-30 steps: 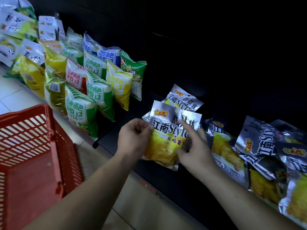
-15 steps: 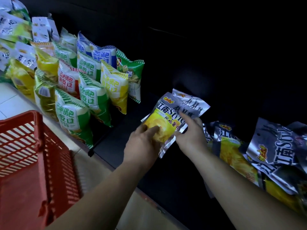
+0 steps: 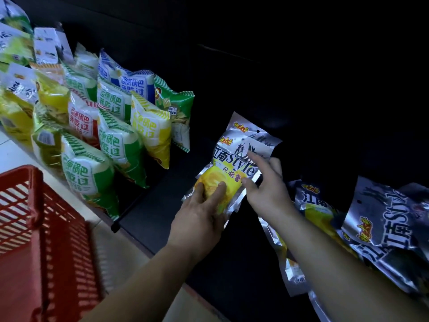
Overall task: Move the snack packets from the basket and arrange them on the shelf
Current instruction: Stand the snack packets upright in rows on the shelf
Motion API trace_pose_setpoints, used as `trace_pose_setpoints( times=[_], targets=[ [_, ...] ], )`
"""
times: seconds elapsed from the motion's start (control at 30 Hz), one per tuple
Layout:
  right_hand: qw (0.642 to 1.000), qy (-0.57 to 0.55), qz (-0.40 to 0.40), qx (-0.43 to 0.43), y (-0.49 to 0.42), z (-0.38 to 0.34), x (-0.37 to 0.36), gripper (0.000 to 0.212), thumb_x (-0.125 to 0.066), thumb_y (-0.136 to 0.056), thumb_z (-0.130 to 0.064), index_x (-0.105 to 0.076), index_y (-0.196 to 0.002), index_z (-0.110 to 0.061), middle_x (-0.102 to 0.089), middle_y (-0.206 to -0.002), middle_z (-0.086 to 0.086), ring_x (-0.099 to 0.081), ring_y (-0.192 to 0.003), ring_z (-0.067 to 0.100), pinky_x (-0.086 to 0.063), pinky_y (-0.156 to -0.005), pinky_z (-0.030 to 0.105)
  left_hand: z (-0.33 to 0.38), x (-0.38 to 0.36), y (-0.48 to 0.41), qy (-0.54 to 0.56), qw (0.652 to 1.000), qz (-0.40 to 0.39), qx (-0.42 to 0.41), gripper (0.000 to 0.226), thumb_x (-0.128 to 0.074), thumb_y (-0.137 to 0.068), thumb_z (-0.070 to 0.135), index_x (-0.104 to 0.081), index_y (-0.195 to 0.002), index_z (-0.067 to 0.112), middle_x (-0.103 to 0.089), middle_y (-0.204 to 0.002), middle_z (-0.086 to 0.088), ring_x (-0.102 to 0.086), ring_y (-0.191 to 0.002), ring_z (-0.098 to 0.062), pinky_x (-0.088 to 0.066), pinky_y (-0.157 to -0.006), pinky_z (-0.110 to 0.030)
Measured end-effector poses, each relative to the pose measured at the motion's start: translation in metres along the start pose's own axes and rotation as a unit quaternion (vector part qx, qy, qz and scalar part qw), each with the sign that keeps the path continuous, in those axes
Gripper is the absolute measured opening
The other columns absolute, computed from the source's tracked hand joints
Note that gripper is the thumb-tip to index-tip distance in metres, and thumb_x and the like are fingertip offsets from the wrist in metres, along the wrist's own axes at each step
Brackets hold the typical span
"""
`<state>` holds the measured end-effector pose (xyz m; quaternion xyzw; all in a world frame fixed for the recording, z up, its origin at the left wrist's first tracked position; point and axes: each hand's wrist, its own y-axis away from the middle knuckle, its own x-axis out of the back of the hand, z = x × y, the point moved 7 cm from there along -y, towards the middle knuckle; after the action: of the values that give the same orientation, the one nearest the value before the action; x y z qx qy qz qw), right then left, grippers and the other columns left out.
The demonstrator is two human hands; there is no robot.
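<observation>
**Item 1. Front silver packet**: foil top, yellow lower half, printed "Style". It is tilted over the dark shelf and held at two points. Whether its lower end rests on the shelf board cannot be told. It overlaps the rear silver packet, whose top edge shows just above and behind it. All places below are given from this item.

**Item 2. Left hand**: at the lower end of the front silver packet. The grip is curled over the bulging yellow part, with thumb and fingers on the face, holding it.

**Item 3. Right hand**: at the right edge of the front silver packet. The grip pinches that edge, with the thumb on the face near the lower right corner. The forefinger lies straight up across the print. The other fingers reach past the edge, and whether they lie behind the foil cannot be told.

**Item 4. Silver packets**: same print, in a loose overlapping heap on the shelf. They lie right of the front silver packet, partly hidden by the right forearm.

**Item 5. Green-and-white packets**: upright in rows on the shelf, with a yellow packet and a red packet among them. They stand left of the front silver packet, with bare shelf between.

**Item 6. Red basket**: plastic lattice sides. It is lower left of the front silver packet, well apart and off the shelf, above the pale floor.
</observation>
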<state>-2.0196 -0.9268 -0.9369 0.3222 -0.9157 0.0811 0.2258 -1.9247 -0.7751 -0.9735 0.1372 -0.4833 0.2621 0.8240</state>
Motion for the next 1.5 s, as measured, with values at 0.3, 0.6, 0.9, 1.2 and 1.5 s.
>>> trace_pose_setpoints(
  times=[0.3,0.6,0.9,1.2,1.5],
  targets=[
    [0.997,0.068,-0.029,0.035,-0.013,-0.009,0.018,0.07,-0.063,-0.099,-0.008,-0.039,-0.15,-0.05,0.003,-0.166,-0.023,-0.007,-0.148,-0.003,-0.018,-0.083,-0.015,0.024,-0.02,-0.031,0.021,0.999,-0.045,0.013,0.088,-0.06,-0.093,0.039,-0.002,-0.158,0.051,0.003,-0.171,-0.006,-0.038,-0.145,-0.031,-0.048,-0.086,-0.033],
    [0.999,0.017,-0.03,-0.032,0.016,0.025,-0.002,0.055,-0.058,-0.097,-0.01,-0.054,-0.141,-0.043,-0.048,-0.136,-0.016,-0.06,-0.11,0.002,-0.054,-0.095,0.031,0.02,-0.015,-0.039,-0.051,0.998,-0.038,0.019,0.078,-0.053,-0.093,0.048,-0.01,-0.158,0.048,-0.017,-0.165,-0.012,-0.031,-0.14,-0.039,-0.039,-0.108,-0.047],
    [0.995,-0.037,-0.044,-0.078,0.016,0.026,-0.004,0.047,-0.065,-0.097,-0.029,-0.054,-0.138,-0.051,-0.066,-0.106,0.0,-0.059,-0.063,-0.005,-0.042,-0.057,0.012,-0.002,-0.002,-0.013,0.004,0.999,0.035,-0.001,0.068,-0.059,-0.092,0.047,-0.032,-0.154,0.042,-0.027,-0.164,-0.009,-0.044,-0.134,-0.037,-0.046,-0.105,-0.048],
    [0.998,0.059,-0.011,-0.019,0.037,0.004,0.046,0.032,-0.071,-0.093,-0.026,-0.067,-0.105,-0.055,-0.065,-0.1,-0.024,-0.064,-0.092,-0.005,-0.055,-0.089,0.027,0.025,0.013,0.012,0.078,0.995,0.066,-0.007,0.03,-0.064,-0.092,0.032,-0.066,-0.122,0.03,-0.062,-0.109,0.007,-0.063,-0.097,-0.017,-0.054,-0.076,-0.035],
    [0.996,0.069,-0.01,-0.05,0.107,0.009,0.135,0.032,-0.071,-0.092,-0.013,-0.068,-0.103,-0.042,-0.07,-0.095,-0.01,-0.065,-0.084,0.004,-0.052,-0.076,0.022,0.111,-0.057,0.063,0.453,0.84,-0.24,0.177,0.03,-0.07,-0.093,0.043,-0.072,-0.087,0.014,-0.073,-0.082,-0.012,-0.07,-0.069,-0.018,-0.056,-0.062,-0.032]
  ],
)
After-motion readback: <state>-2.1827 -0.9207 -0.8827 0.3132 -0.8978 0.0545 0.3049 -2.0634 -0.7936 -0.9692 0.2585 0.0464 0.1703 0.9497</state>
